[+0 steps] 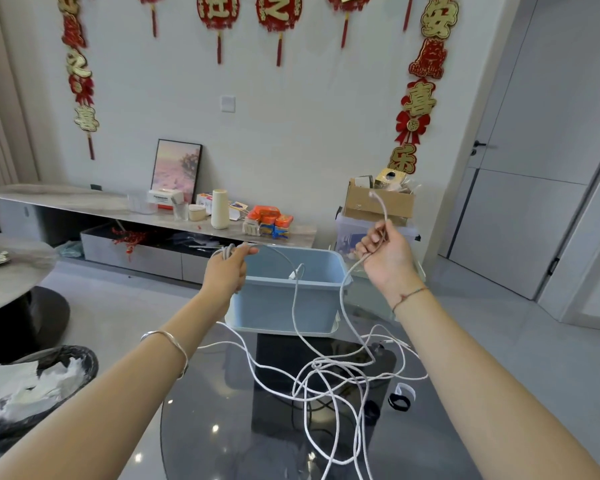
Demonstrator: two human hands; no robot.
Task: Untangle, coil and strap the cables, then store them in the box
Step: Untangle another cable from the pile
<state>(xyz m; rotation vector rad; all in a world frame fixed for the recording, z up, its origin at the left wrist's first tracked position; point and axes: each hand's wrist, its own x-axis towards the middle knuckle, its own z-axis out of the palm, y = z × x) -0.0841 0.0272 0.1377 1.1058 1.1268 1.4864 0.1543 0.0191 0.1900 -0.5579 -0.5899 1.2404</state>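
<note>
Several white cables (329,372) lie tangled on a round dark glass table (222,427). My left hand (227,268) is raised over the table and grips a few loops of white cable. My right hand (387,251) is raised to the right and pinches another stretch of cable, whose plug end (373,194) sticks up above the fingers. From both hands the cable hangs down into the tangle. A light blue plastic box (284,306) stands at the table's far edge between my hands, with a white connector (293,274) dangling over it. Black and white straps (400,398) lie at the table's right.
A black bin (35,386) lined with white paper stands on the floor at the left. A long low shelf (84,202) with boxes and packets runs along the wall. A cardboard box (378,202) sits on a clear tub behind my right hand. A grey door is at the right.
</note>
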